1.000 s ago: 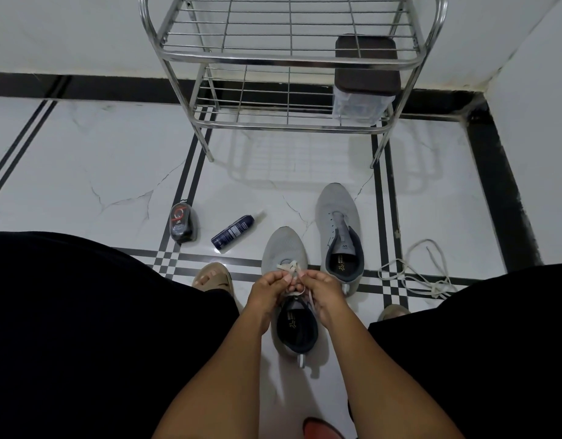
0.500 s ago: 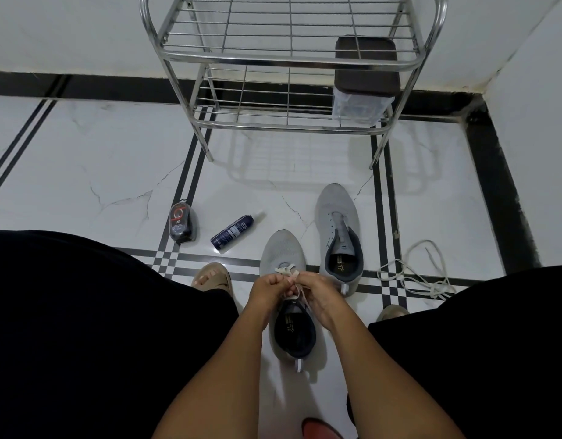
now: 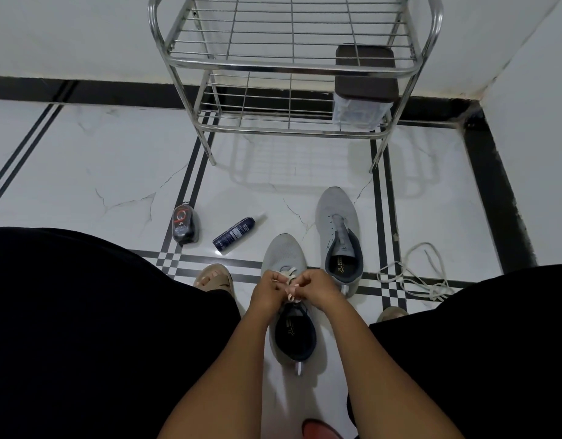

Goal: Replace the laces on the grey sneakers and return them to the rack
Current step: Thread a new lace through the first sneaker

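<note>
Two grey sneakers lie on the white floor, toes pointing away from me. The near sneaker (image 3: 284, 253) sits between my knees with a pale lace (image 3: 288, 274) over its tongue. My left hand (image 3: 268, 291) and my right hand (image 3: 317, 288) meet above it, each pinching the lace with curled fingers. The far sneaker (image 3: 336, 217) stands just right of it, unlaced. A loose white lace (image 3: 416, 277) lies tangled on the floor at the right. The steel rack (image 3: 292, 68) stands against the wall ahead.
A dark-lidded clear box (image 3: 363, 90) sits on the rack's lower shelf at the right. A shoe-polish sponge (image 3: 185, 224) and a dark blue spray bottle (image 3: 237, 232) lie on the floor to the left. My sandalled feet flank the near sneaker.
My hands have shifted slightly toward the toe and closed tighter together on the lace. The sneakers, loose lace and bottles have not moved.
</note>
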